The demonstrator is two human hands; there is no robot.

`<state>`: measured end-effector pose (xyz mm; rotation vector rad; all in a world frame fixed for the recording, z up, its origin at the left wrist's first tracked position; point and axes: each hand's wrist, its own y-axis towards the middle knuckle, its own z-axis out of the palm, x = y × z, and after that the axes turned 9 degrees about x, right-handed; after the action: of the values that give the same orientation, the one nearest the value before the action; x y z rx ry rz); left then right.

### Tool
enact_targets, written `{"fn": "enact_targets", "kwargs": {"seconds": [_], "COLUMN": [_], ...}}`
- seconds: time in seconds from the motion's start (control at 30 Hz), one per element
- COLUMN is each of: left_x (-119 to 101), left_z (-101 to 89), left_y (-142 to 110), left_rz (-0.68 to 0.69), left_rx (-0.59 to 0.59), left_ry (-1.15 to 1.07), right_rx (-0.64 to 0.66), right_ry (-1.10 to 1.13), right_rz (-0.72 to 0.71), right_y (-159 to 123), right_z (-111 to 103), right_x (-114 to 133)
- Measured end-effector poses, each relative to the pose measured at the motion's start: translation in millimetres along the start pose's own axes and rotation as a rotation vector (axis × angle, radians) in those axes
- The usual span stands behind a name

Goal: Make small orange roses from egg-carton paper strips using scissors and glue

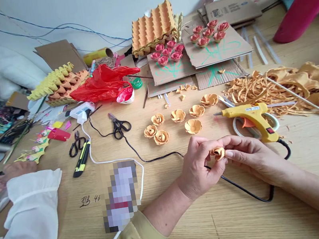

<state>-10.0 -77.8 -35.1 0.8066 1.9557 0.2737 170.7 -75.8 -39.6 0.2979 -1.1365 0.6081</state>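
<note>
Both of my hands meet over the wooden table [193, 219] around a small orange paper flower [218, 152]. My left hand [199, 167] pinches it from the left with closed fingers. My right hand [251, 155] presses it from the right with thumb and fingertips. Just beyond my right hand lies a yellow glue gun [251, 115], its black cord running under my wrists. Several finished orange flowers [178, 120] lie in a loose group farther out.
Black scissors [119, 126], a second pair [75, 144] and a yellow-black utility knife [82, 159] lie to the left. Orange paper scraps [293, 86] pile at the right. Pink flowers [168, 51] sit on cardboard by an egg tray [152, 25]. Another person's white sleeve [34, 228] rests at the left edge.
</note>
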Motion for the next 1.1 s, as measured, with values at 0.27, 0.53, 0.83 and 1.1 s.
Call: {"fn": "enact_targets", "kwargs": {"seconds": [0.27,0.53,0.83,1.1], "left_x": [-1.8,0.0,0.3,-1.1], "left_z": [1.1,2.4,-1.7,-7.6], "left_y": [0.6,-2.0,-0.2,-2.2], "left_rz": [-0.019,-0.033,-0.021,-0.100], "left_rx": [0.012,0.010,-0.003,0.024], "left_ry": [-0.025,0.004,0.038,-0.080], "right_rx": [-0.018,-0.039,-0.069,-0.053], "right_ry": [0.027,0.043,0.074,-0.019], "right_rz": [-0.011,0.012,0.006,-0.003], "right_y": [-0.8,1.0,-0.3,-0.2], "right_z": [3.2,2.2,0.9,-2.5], "right_x": [1.9,2.4,0.0,-0.5]}}
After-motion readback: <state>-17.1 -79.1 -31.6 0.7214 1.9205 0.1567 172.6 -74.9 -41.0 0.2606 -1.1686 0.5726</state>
